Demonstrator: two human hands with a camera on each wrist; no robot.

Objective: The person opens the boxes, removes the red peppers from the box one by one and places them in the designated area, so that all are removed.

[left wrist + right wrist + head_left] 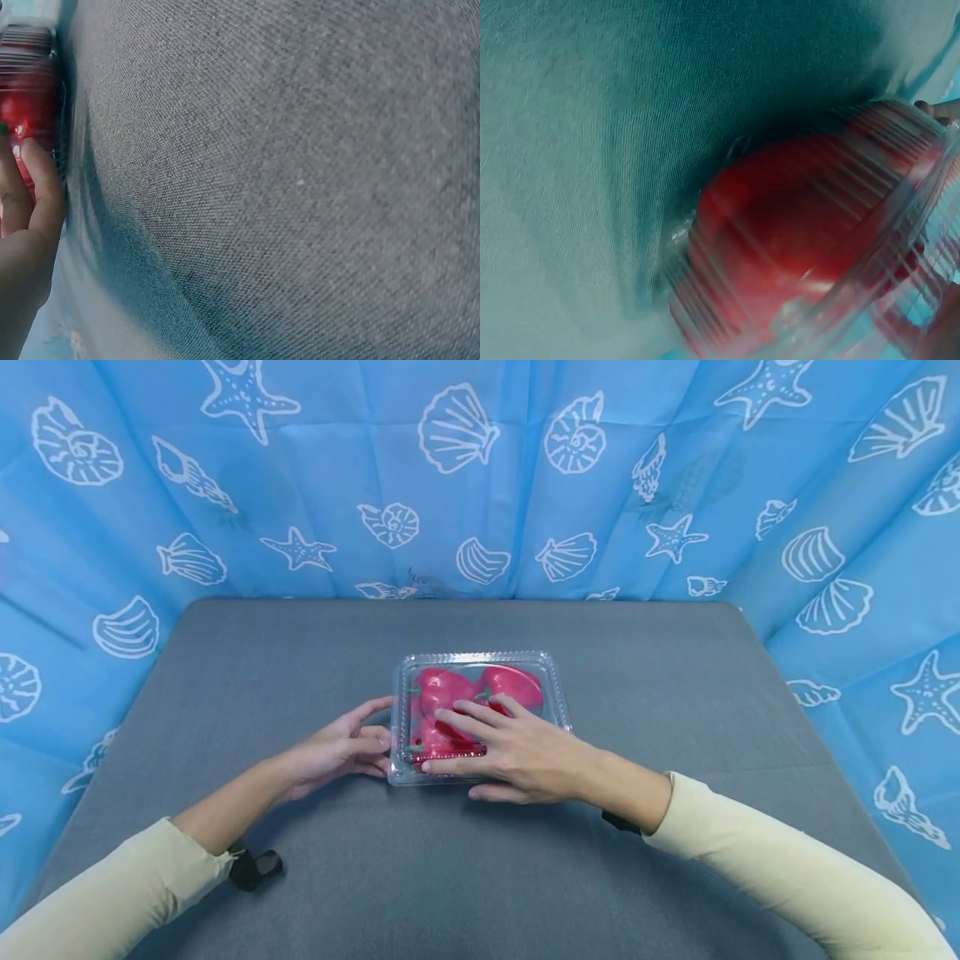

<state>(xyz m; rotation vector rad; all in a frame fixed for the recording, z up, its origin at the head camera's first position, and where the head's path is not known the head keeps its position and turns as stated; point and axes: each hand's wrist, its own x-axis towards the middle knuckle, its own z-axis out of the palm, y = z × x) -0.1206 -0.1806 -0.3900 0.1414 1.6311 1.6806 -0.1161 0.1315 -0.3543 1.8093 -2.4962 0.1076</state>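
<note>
A clear plastic box (pixel 480 657) with a ridged rim lies in the middle of the table. Several glossy red bell peppers (pixel 512 685) with green stems show through its lid. My right hand (pixel 525 756) rests on the lid's front right part, fingers spread, hiding some of the peppers. At the box's left side, my left hand (pixel 341 752) touches the edge with loosely bent fingers. In the left wrist view its fingers (pixel 46 180) lie against the box wall. The right wrist view shows a blurred red pepper (pixel 772 232) behind the ridged plastic.
A grey cloth-covered table (pixel 300 643) surrounds the box. Behind and beside it hangs a blue curtain (pixel 517 518) with white shells and starfish. A black strap (pixel 255 867) is at the left wrist.
</note>
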